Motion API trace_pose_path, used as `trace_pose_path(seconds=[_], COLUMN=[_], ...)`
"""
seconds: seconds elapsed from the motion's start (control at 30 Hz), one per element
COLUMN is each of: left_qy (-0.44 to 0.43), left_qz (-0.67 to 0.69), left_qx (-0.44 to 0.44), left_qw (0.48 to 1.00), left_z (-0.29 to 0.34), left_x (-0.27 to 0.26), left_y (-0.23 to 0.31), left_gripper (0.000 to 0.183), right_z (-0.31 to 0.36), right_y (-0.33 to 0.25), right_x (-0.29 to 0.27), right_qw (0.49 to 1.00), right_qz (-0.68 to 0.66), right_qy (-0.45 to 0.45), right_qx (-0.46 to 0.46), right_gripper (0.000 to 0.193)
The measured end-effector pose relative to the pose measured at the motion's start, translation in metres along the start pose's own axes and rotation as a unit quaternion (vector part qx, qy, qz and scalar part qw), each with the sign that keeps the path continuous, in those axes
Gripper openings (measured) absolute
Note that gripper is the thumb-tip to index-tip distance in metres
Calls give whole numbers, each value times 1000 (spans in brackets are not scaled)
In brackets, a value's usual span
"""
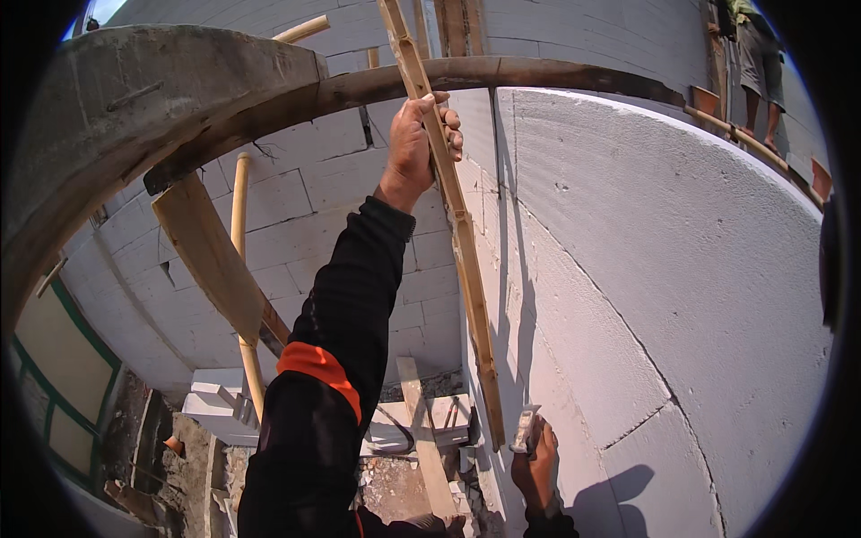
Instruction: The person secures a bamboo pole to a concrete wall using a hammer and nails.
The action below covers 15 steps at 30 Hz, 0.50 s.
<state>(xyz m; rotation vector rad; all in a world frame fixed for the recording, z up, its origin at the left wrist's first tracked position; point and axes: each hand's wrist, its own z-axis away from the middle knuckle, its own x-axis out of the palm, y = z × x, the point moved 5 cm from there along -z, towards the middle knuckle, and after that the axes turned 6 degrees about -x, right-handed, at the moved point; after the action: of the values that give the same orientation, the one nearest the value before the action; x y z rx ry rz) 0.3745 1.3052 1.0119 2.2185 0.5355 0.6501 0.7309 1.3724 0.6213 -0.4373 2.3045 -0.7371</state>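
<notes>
Pale block wall (700, 269) is the biggest thing we see, filling 2 to 5 o'clock. Rough concrete beam (161, 99) bulks from 9 to 11 o'clock. Dark sleeve (336, 296) with orange band reaches up from 7 o'clock. We mark the split bamboo strip (466, 251) near centre, slanting from just short of 12 down to between 5 and 6. Wooden board (211, 251) leans at 9 o'clock; round bamboo pole (239, 202) runs behind it. We note a person (762, 72) at 2 o'clock, legs bare below the shorts. Left hand (414, 143), 12 o'clock: curled firmly round the strip. Right hand (536, 466), 5 o'clock: bent close about a small pale object (526, 429), kind unclear to us, just beside the strip's lower end.
</notes>
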Motion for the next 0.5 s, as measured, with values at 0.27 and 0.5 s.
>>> trace_pose_path(seconds=[0.27,0.5], left_qy=[-44,-4], left_qz=[-43,-129], left_qx=[57,72], left_qw=[996,989], left_z=[-14,2], left_x=[-57,-45], left_y=[3,14], left_gripper=[48,35], right_z=[-30,-30], right_y=[15,16], right_x=[-15,-13], right_qw=[988,975], right_qz=[-127,-179], right_qy=[-15,-7], right_qx=[88,132], right_gripper=[50,17])
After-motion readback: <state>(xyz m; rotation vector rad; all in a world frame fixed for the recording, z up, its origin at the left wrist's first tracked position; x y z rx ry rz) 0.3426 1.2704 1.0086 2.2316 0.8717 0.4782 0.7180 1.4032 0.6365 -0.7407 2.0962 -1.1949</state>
